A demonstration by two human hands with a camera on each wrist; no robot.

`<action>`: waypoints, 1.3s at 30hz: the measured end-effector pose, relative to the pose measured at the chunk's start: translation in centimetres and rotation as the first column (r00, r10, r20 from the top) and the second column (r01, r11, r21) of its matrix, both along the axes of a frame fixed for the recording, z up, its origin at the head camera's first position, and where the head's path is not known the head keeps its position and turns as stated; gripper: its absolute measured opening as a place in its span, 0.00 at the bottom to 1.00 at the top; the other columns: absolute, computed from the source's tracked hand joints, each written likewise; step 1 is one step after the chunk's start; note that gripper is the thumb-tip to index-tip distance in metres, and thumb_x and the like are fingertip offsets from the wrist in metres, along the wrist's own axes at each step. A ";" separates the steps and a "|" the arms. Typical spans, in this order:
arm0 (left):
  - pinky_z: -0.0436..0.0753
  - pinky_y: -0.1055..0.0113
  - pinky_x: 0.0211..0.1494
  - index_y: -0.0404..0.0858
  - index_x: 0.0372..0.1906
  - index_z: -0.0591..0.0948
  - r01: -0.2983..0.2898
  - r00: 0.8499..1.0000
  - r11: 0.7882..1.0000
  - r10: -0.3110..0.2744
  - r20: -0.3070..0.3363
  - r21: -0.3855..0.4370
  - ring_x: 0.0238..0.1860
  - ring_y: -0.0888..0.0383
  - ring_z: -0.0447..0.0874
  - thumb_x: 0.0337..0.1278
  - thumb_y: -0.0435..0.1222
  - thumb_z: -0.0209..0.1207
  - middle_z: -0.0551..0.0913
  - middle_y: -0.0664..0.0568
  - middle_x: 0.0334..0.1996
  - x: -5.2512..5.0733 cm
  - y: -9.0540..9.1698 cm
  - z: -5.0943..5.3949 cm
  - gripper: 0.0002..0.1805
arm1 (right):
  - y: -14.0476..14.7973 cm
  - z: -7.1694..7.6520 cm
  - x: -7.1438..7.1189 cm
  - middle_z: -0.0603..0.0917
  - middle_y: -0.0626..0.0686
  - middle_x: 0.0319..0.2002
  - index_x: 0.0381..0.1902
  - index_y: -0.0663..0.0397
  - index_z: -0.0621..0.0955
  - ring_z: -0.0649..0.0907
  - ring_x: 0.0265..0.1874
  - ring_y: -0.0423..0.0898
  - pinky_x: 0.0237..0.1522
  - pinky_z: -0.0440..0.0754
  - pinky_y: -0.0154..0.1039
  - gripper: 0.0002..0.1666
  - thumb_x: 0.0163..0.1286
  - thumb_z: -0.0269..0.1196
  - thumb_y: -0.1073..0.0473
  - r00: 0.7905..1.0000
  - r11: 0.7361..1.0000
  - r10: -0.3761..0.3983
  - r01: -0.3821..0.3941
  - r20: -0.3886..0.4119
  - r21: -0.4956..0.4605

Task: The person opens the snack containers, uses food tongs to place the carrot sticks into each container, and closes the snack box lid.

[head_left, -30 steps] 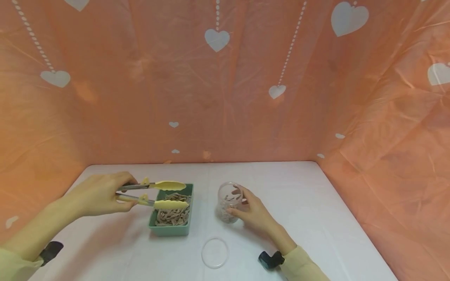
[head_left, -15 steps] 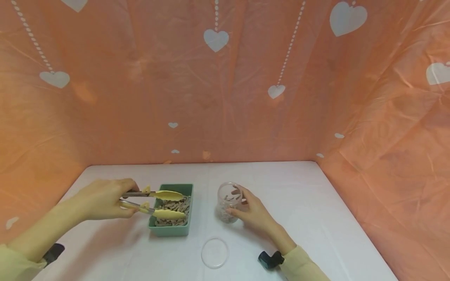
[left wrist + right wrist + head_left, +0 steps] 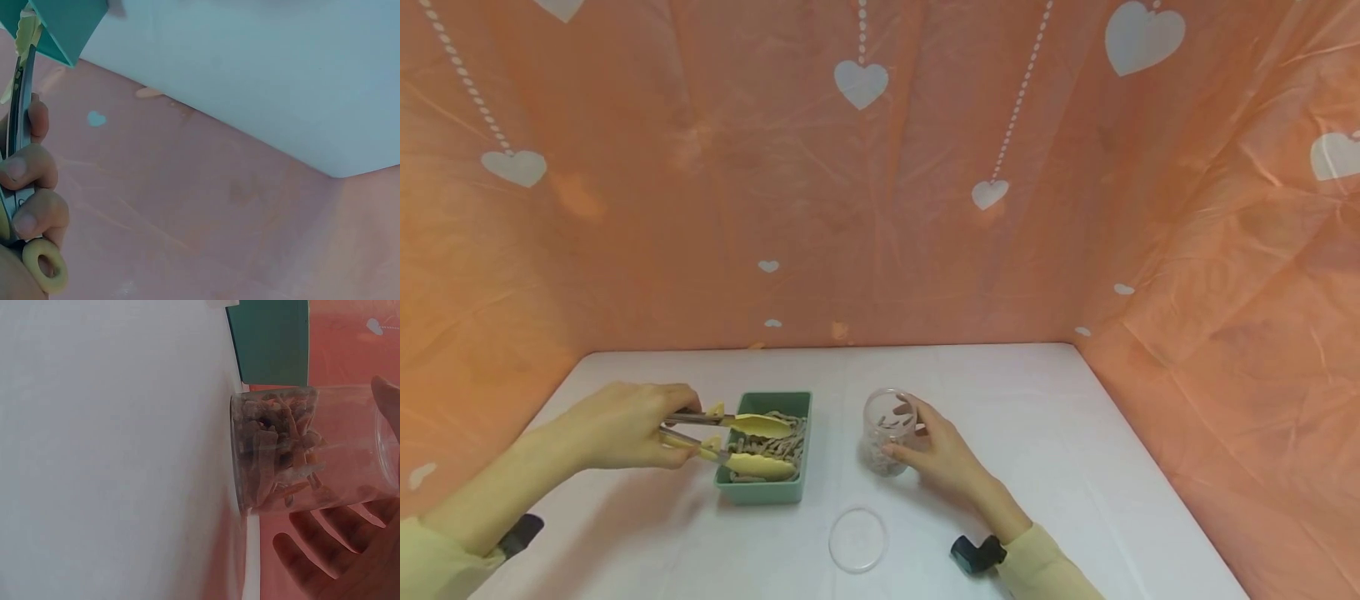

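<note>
The white table (image 3: 1037,433) lies under the green box (image 3: 765,493). Left of the box, the left hand (image 3: 634,427) has its fingers curled round the tongs (image 3: 760,427). Their yellow tips stand apart, down at the top of the box. Right of the box, the right hand (image 3: 934,447) holds the jar (image 3: 880,442) between thumb and fingers; the jar stands upright, part full. In front of the box, to its right, lies what looks like a clear lid (image 3: 858,542). Smallest are the brown bits (image 3: 775,448), in the box and in the jar. Whether the tips touch them is hard to tell.

The step in hand looks like picking up bits. The next move seems to call for squeezing the tongs together, with the jar held steady beside the box.
</note>
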State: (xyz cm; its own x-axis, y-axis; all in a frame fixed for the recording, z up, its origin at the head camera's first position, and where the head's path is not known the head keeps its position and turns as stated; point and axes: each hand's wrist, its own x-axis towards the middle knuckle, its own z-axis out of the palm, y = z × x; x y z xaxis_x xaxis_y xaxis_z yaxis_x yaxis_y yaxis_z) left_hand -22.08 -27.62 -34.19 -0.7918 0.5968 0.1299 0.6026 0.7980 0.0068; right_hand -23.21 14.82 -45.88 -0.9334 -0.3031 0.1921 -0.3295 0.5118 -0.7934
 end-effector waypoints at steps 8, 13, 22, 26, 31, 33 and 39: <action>0.72 0.65 0.24 0.54 0.35 0.81 0.064 0.997 0.997 -0.065 -0.046 -0.042 0.22 0.73 0.67 0.43 0.54 0.74 0.75 0.73 0.29 -0.2 1.1 0.5 0.17 | 0.0 -0.1 0.0 0.81 0.53 0.62 0.78 0.52 0.67 0.82 0.55 0.54 0.60 0.77 0.57 0.48 0.65 0.75 0.48 1.000 1.000 0.009 -0.009 -0.009 -0.010; 0.72 0.65 0.25 0.57 0.32 0.80 0.051 0.999 0.998 -0.051 -0.015 -0.022 0.22 0.72 0.66 0.43 0.53 0.74 0.73 0.75 0.26 -0.2 1.1 0.5 0.15 | 0.1 -0.1 -0.1 0.81 0.53 0.62 0.78 0.51 0.68 0.82 0.54 0.53 0.59 0.77 0.57 0.48 0.65 0.75 0.48 1.000 1.000 0.005 -0.005 -0.008 -0.011; 0.69 0.66 0.25 0.60 0.29 0.77 0.046 0.999 0.999 -0.046 -0.005 -0.012 0.22 0.72 0.65 0.45 0.53 0.75 0.71 0.76 0.24 0.2 0.8 0.5 0.15 | 0.1 -0.3 -0.2 0.81 0.53 0.62 0.77 0.54 0.68 0.81 0.57 0.53 0.60 0.77 0.56 0.47 0.66 0.75 0.50 0.999 0.999 0.027 -0.027 -0.019 -0.019; 0.67 0.67 0.25 0.61 0.28 0.77 0.043 0.999 0.999 -0.043 0.000 -0.015 0.22 0.72 0.65 0.45 0.53 0.75 0.70 0.76 0.23 0.3 0.8 0.5 0.15 | 0.1 -0.2 -0.2 0.81 0.53 0.61 0.77 0.52 0.68 0.82 0.55 0.53 0.60 0.77 0.57 0.48 0.65 0.75 0.49 1.000 1.000 0.007 -0.007 -0.011 -0.013; 0.66 0.67 0.25 0.62 0.27 0.76 0.042 0.999 0.999 -0.042 0.000 -0.012 0.22 0.72 0.64 0.46 0.51 0.75 0.69 0.77 0.22 0.5 0.6 0.4 0.15 | 0.1 -0.3 -0.1 0.81 0.53 0.62 0.78 0.51 0.68 0.82 0.54 0.53 0.59 0.77 0.57 0.48 0.65 0.75 0.49 1.000 1.000 -0.006 0.006 -0.002 -0.004; 0.66 0.67 0.25 0.63 0.27 0.76 0.038 0.999 0.999 -0.038 0.001 -0.006 0.22 0.72 0.64 0.46 0.51 0.75 0.68 0.77 0.22 0.6 0.5 0.4 0.15 | 0.1 -0.3 -0.1 0.81 0.53 0.62 0.78 0.52 0.68 0.82 0.54 0.54 0.60 0.77 0.57 0.48 0.65 0.75 0.49 1.000 1.000 -0.002 0.002 0.004 -0.009; 0.66 0.68 0.26 0.63 0.28 0.77 0.033 0.999 0.999 -0.033 0.005 0.005 0.22 0.73 0.63 0.48 0.50 0.75 0.68 0.77 0.22 0.7 0.2 0.3 0.14 | 0.1 -0.1 -0.1 0.81 0.54 0.62 0.77 0.53 0.68 0.82 0.54 0.54 0.60 0.77 0.57 0.48 0.65 0.75 0.50 1.000 1.000 0.008 -0.008 0.002 -0.018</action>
